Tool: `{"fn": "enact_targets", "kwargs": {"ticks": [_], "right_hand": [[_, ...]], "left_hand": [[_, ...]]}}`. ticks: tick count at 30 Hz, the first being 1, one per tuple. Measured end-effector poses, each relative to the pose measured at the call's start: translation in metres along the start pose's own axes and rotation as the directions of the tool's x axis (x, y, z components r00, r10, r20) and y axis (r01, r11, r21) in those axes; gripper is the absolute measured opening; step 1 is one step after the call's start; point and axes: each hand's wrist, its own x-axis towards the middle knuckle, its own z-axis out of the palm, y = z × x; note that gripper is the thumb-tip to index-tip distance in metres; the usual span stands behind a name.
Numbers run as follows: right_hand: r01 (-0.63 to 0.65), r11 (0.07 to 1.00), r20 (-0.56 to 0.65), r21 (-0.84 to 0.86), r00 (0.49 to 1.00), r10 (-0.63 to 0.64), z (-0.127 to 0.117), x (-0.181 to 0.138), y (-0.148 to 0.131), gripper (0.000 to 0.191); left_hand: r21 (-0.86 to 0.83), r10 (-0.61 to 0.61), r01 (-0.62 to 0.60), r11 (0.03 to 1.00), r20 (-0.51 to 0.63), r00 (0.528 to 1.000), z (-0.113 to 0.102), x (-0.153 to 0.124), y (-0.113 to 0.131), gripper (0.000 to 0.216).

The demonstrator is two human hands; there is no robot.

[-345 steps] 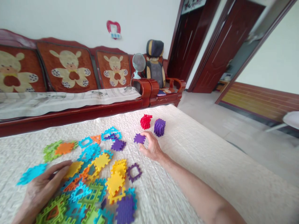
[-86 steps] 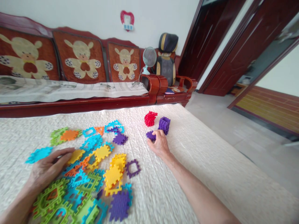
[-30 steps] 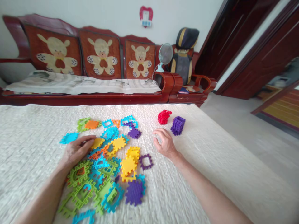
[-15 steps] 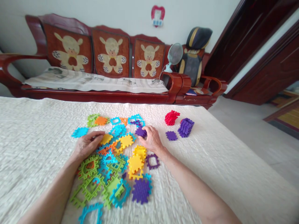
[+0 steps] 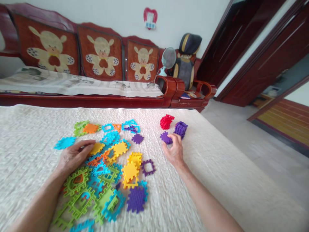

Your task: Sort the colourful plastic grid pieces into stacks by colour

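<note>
My right hand (image 5: 174,150) pinches a flat purple toothed tile (image 5: 166,137) on the cream quilted cloth (image 5: 217,167), just in front of a purple stack of tiles (image 5: 181,129) and a red stack (image 5: 166,121). My left hand (image 5: 73,157) rests, fingers curled, on the left of a spread of plastic tiles (image 5: 108,167) in yellow, green, blue, orange and purple, its fingertips on a yellow tile (image 5: 96,148). Another loose purple tile (image 5: 137,138) lies between the spread and my right hand.
A dark red wooden sofa (image 5: 96,96) with bear-print cushions runs along the cloth's far edge. A small fan (image 5: 168,59) and a dark backpack (image 5: 187,59) stand at its right end. Dark wooden doors (image 5: 241,51) and bare floor (image 5: 253,141) lie to the right.
My right hand has gone from the purple tile at the spread's edge back right to the single purple tile by the stacks and closed on it. My left hand stays put.
</note>
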Motion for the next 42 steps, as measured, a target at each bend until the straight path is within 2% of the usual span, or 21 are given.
{"fn": "enact_targets", "kwargs": {"ticks": [8,14,18,22,27,42], "right_hand": [[-0.155,0.984,0.061,-0.090,0.985,0.161,0.006,-0.003,0.017,0.030],[-0.199,0.973,0.086,-0.113,0.974,0.209,0.006,-0.004,0.017,0.034],[-0.221,0.966,0.103,-0.130,0.966,0.235,0.006,-0.003,0.013,0.041],[-0.218,0.965,0.113,-0.148,0.965,0.235,0.008,-0.002,0.014,0.040],[-0.223,0.964,0.089,-0.145,0.967,0.237,0.010,-0.003,0.018,0.039],[-0.195,0.968,0.075,-0.160,0.975,0.209,0.008,-0.003,0.026,0.037]], "left_hand": [[0.021,0.025,-0.024,0.999,-0.014,1.000,-0.002,0.001,0.001,0.053],[0.004,-0.027,0.027,1.000,0.011,1.000,-0.002,-0.001,0.006,0.054],[0.001,-0.018,0.018,1.000,0.002,1.000,-0.003,-0.002,0.008,0.052],[0.013,0.003,-0.003,1.000,-0.015,1.000,-0.003,0.000,0.005,0.049],[-0.006,-0.069,0.069,0.998,0.016,0.997,-0.004,-0.003,0.006,0.059],[0.016,-0.068,0.067,0.998,0.015,0.998,-0.005,-0.002,0.003,0.058]]}}
